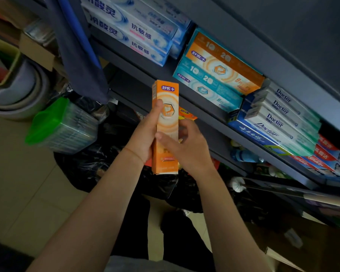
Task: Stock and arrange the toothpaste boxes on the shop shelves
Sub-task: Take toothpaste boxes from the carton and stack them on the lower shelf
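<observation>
Orange toothpaste box (165,122) held upright at centre frame, in front of the dark shelf (210,112), not yet placed.

Left hand (145,134): fingers wrapped behind the box's left long edge, thumb pressed on the front face near the hexagon mark. Right hand (186,148): thumb laid across the lower front face; its fingers go behind the right edge, and how tightly they curl cannot be told. Both hands carry the box between them.

Shelf stock, upper right of centre: an orange box stacked on a teal box (206,87) of the same brand, lying long-side out. White "Doctor" boxes (283,116) further right; blue-and-white boxes (133,30) at upper centre.

Handling, judged: thin carton around a tube, so probably light and fairly stiff along its length, but the broad faces would dent under a hard squeeze. Printed surface looks glossy, possibly a little slippery. Best hold: across the narrow sides near mid-length, clear of the end flaps, which could pop open if pushed. One hand should suffice for sliding it onto the matching orange stack.
</observation>
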